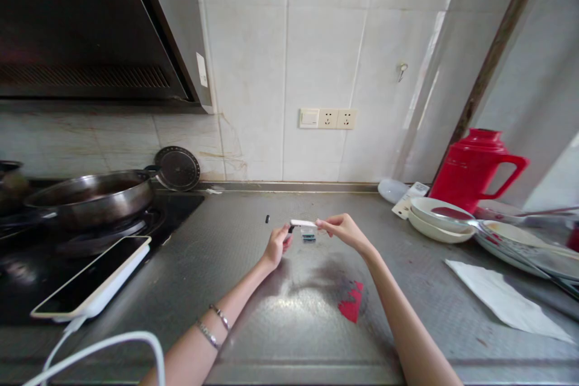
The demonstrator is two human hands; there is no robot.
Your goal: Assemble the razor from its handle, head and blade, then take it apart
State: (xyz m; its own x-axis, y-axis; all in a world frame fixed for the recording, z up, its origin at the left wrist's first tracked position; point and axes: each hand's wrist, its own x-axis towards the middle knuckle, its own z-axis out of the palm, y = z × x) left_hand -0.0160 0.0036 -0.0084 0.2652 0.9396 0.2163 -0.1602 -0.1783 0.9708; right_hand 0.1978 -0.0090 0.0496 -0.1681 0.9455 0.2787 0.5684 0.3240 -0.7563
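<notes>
My left hand (275,247) is closed in a pinch on the dark end of a slim white stick-like object (304,223). The fingertips of my right hand (344,231) pinch its white end, so it lies level between both hands above the counter. What kind of object it is, I cannot make out. Just behind and below it sits a small clear case with bluish-dark strips (309,236). A tiny black piece (267,218) rests on the counter to the left of it. Closer to me, near my right forearm, is a torn-looking red patch (351,303).
On the left, a steel pan (97,196) stands on the black stove, with a phone (93,277) on a white power bank and cable in front. To the right are a red thermos (473,169), stacked bowls (438,226), plates and a white tissue (506,301) on the metal counter (217,289).
</notes>
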